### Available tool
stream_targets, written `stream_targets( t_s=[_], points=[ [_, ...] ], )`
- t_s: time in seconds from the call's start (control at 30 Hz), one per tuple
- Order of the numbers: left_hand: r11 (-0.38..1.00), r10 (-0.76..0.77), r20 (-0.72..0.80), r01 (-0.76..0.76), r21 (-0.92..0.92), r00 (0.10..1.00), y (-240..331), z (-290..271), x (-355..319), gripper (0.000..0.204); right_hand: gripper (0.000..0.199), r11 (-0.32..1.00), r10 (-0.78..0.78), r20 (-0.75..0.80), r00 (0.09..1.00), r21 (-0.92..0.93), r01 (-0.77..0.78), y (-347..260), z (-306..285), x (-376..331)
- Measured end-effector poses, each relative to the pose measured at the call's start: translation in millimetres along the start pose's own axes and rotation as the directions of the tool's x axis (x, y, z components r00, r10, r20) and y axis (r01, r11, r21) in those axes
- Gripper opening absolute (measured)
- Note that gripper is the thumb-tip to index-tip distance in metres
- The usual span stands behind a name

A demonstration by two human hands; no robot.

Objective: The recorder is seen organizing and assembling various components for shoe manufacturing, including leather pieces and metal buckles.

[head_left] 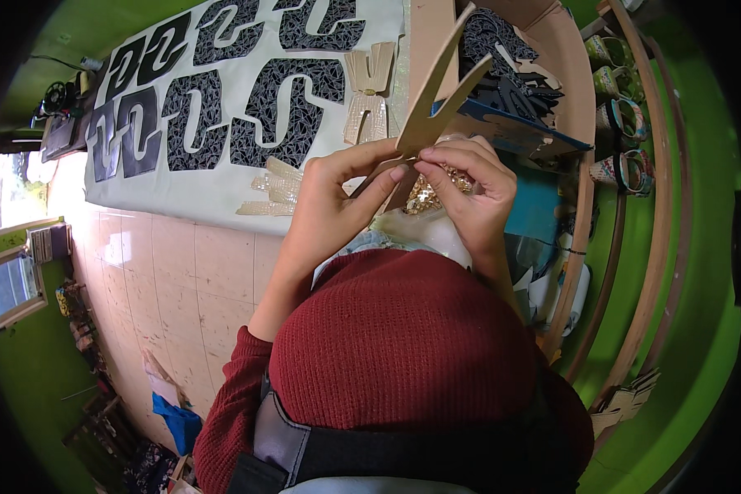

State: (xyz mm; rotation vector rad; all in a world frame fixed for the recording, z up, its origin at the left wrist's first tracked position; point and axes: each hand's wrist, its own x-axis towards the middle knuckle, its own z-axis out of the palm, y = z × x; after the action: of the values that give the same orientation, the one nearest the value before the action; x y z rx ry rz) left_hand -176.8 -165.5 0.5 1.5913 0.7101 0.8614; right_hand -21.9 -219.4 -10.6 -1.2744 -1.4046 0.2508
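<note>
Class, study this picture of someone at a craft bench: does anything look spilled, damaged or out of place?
Nothing stands out. Both hands, left hand and right hand, pinch a forked tan cutout upright. The black patterned pieces lie in tidy rows on the pale sheet.

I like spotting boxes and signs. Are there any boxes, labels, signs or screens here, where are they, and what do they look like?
Box: top right, behind the hands; open, tan cardboard, curved wall, holding dark cut-out pieces.
Blue sheet: leaning at the box's front; flat, dark blue.
Labels, signs, screens: none that I can make out.
</note>
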Motion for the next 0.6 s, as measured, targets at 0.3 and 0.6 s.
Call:
stream_targets(
  t_s=[0.3,0.6],
  points=[
    [0.998,-0.027,-0.031,0.029,0.052,0.999,-2.7,3.0,-1.4,0.025,0.016,0.997,-0.024,0.018,1.0,-0.073,0.026,-2.8,-0.3,1.2],
    [0.974,0.138,-0.185,-0.1,0.201,0.973,-10.2,10.3,-3.0,0.023,0.017,0.994,-0.081,0.027,0.996,-0.066,0.082,-4.1,-1.8,3.9]
  ],
)
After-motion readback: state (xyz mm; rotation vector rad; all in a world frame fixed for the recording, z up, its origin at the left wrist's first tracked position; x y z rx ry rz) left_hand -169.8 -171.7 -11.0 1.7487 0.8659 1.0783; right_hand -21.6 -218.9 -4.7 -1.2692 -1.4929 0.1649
